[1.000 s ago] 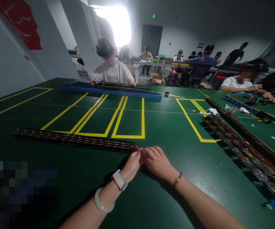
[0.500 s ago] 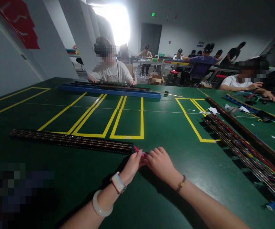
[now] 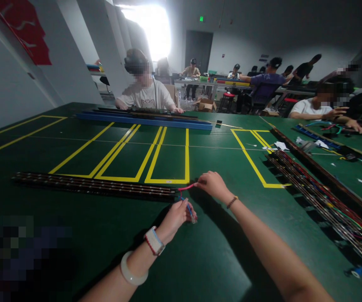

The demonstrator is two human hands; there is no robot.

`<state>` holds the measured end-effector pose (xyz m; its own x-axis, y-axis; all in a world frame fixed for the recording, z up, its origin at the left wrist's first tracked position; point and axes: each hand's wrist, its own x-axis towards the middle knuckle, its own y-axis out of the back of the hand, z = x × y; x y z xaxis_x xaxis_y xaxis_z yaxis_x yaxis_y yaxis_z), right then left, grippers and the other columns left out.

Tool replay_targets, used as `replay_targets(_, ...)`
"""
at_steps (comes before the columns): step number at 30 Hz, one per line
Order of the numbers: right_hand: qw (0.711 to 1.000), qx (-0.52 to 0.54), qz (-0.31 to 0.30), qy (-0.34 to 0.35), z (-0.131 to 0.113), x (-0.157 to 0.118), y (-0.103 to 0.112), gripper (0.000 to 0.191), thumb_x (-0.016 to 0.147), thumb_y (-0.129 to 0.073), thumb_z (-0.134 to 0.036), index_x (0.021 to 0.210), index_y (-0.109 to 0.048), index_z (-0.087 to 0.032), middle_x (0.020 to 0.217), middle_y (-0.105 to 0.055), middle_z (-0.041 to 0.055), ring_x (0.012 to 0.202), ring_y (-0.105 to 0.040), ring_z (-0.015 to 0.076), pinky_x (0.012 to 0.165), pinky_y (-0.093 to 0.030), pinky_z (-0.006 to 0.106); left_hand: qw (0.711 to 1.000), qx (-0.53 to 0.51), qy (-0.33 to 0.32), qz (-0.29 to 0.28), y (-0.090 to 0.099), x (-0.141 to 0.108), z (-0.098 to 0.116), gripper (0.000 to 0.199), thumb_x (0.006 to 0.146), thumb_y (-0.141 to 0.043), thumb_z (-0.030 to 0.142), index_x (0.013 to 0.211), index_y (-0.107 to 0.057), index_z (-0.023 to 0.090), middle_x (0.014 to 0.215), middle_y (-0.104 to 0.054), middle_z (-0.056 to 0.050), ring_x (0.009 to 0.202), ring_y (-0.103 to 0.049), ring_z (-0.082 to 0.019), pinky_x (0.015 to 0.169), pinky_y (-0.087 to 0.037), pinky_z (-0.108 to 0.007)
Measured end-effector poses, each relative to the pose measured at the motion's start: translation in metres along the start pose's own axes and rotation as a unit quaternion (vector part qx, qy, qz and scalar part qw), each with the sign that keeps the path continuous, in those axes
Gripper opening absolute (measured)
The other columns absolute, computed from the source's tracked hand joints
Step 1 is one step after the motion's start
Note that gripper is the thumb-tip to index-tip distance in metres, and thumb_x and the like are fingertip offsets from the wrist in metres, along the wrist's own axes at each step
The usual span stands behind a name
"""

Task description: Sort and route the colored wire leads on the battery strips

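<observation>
A long dark strip assembly (image 3: pixel 99 186) with copper-coloured lines lies across the green table. A thick red wire (image 3: pixel 186 187) comes out of its right end, and my right hand (image 3: pixel 211 184) pinches the free end of it. Just below the strip's end, my left hand (image 3: pixel 177 218) is closed on a blue wire (image 3: pixel 189 208), whose tip carries a small clear piece (image 3: pixel 194 219). A short thin red wire also shows between the strip and my left fingers.
On the right lie bundled strips with coloured wires (image 3: pixel 322 201), a long brown strip (image 3: pixel 325 176) and paper scraps (image 3: pixel 280 146). Across the table (image 3: pixel 218 159), a person (image 3: pixel 146 90) sits behind a blue rail (image 3: pixel 146 121). Another person (image 3: pixel 314 105) works at the far right.
My right hand has moved up and away from my left hand, drawing the red wire out to the right. The blue wire and clear piece now show at my left hand.
</observation>
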<state>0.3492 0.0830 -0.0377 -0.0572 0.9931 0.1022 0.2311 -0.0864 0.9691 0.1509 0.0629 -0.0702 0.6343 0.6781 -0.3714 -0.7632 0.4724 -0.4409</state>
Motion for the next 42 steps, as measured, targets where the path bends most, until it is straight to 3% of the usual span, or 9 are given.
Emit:
replay_targets(5, 0.999, 0.021, 0.004, 0.027, 0.012, 0.019, -0.015, 0.036, 0.084, -0.056, -0.054, 0.079, -0.069, -0.021, 0.077, -0.065, 0.0031, 0.075, -0.05, 0.0153, 0.066, -0.026, 0.026, 1.0, -0.008, 0.01, -0.001, -0.002, -0.002, 0.006, 0.026, 0.096, -0.038, 0.031, 0.083, -0.048, 0.011, 0.067, -0.059, -0.006, 0.061, -0.06, -0.014, 0.063, -0.048, -0.027)
replay_targets(12, 0.978, 0.184, 0.094, 0.025, 0.015, -0.02, -0.038, 0.028, 0.087, -0.056, -0.046, 0.096, -0.066, -0.021, 0.091, -0.062, 0.0038, 0.085, -0.052, 0.0147, 0.078, -0.037, 0.027, 1.0, -0.017, 0.013, -0.014, -0.003, -0.005, 0.012, 0.022, 0.095, -0.041, 0.029, 0.095, -0.051, 0.01, 0.093, -0.064, -0.014, 0.09, -0.065, -0.021, 0.084, -0.049, -0.036)
replay_targets(18, 0.968, 0.211, 0.133, -0.018, 0.012, -0.051, -0.041, 0.029, 0.089, -0.053, -0.041, 0.107, -0.062, -0.021, 0.103, -0.058, 0.0063, 0.098, -0.052, 0.0172, 0.087, -0.04, 0.032, 0.983, 0.181, 0.023, 0.001, 0.009, 0.001, 0.018, 0.041, 0.09, -0.042, 0.051, 0.083, -0.052, 0.011, 0.063, -0.058, -0.003, 0.058, -0.061, -0.015, 0.059, -0.047, -0.026)
replay_targets(22, 0.975, 0.182, 0.123, -0.018, 0.007, -0.056, -0.039, 0.026, 0.09, -0.051, -0.037, 0.109, -0.06, -0.021, 0.106, -0.057, 0.0056, 0.101, -0.05, 0.0172, 0.09, -0.038, 0.033, 0.921, 0.388, 0.003, 0.009, 0.017, 0.001, 0.026, 0.048, 0.091, -0.036, 0.051, 0.066, -0.053, 0.013, 0.052, -0.052, -0.001, 0.041, -0.048, -0.011, 0.047, -0.037, -0.023)
replay_targets(26, 0.981, 0.158, 0.111, -0.005, 0.003, -0.056, -0.038, 0.026, 0.09, -0.052, -0.035, 0.109, -0.06, -0.021, 0.106, -0.057, 0.006, 0.101, -0.05, 0.0173, 0.091, -0.037, 0.033, 0.858, 0.51, -0.047, 0.042, 0.016, -0.006, 0.035, 0.044, 0.091, -0.04, 0.04, 0.057, -0.053, 0.015, 0.048, -0.051, -0.002, 0.042, -0.045, -0.011, 0.05, -0.03, -0.024)
replay_targets(33, 0.982, 0.139, 0.13, 0.008, 0.004, -0.054, -0.037, 0.024, 0.09, -0.053, -0.034, 0.108, -0.061, -0.021, 0.104, -0.058, 0.0053, 0.1, -0.05, 0.0171, 0.091, -0.035, 0.033, 0.85, 0.523, -0.05, 0.043, 0.011, -0.013, 0.031, 0.044, 0.093, -0.035, 0.045, 0.067, -0.056, 0.016, 0.053, -0.055, -0.001, 0.043, -0.048, -0.012, 0.051, -0.031, -0.023)
replay_targets(37, 0.981, 0.124, 0.151, 0.021, -0.007, -0.042, -0.025, 0.024, 0.09, -0.052, -0.035, 0.108, -0.061, -0.021, 0.106, -0.058, 0.0052, 0.103, -0.049, 0.0172, 0.093, -0.033, 0.033, 0.829, 0.548, -0.109, 0.01, 0.009, -0.021, 0.029, 0.052, 0.093, -0.031, 0.052, 0.066, -0.056, 0.016, 0.054, -0.056, -0.002, 0.046, -0.05, -0.011, 0.051, -0.031, -0.023)
replay_targets(39, 0.983, 0.114, 0.142, 0.035, -0.021, -0.033, -0.018, 0.026, 0.09, -0.053, -0.037, 0.109, -0.06, -0.021, 0.108, -0.057, 0.0057, 0.105, -0.048, 0.0175, 0.094, -0.033, 0.033, 0.789, 0.586, -0.184, -0.03, 0.005, -0.027, 0.027, 0.052, 0.094, -0.032, 0.048, 0.062, -0.056, 0.016, 0.056, -0.057, -0.003, 0.05, -0.051, -0.011, 0.053, -0.03, -0.024)
replay_targets(42, 0.99, 0.084, 0.097, 0.049, -0.048, -0.019, -0.012, 0.035, 0.088, -0.054, -0.044, 0.113, -0.058, -0.02, 0.11, -0.056, 0.0076, 0.106, -0.049, 0.0189, 0.092, -0.034, 0.033, 0.695, 0.636, -0.323, -0.092, 0.0, -0.034, 0.021, 0.046, 0.095, -0.036, 0.038, 0.059, -0.055, 0.016, 0.056, -0.057, -0.003, 0.054, -0.051, -0.012, 0.057, -0.029, -0.026)
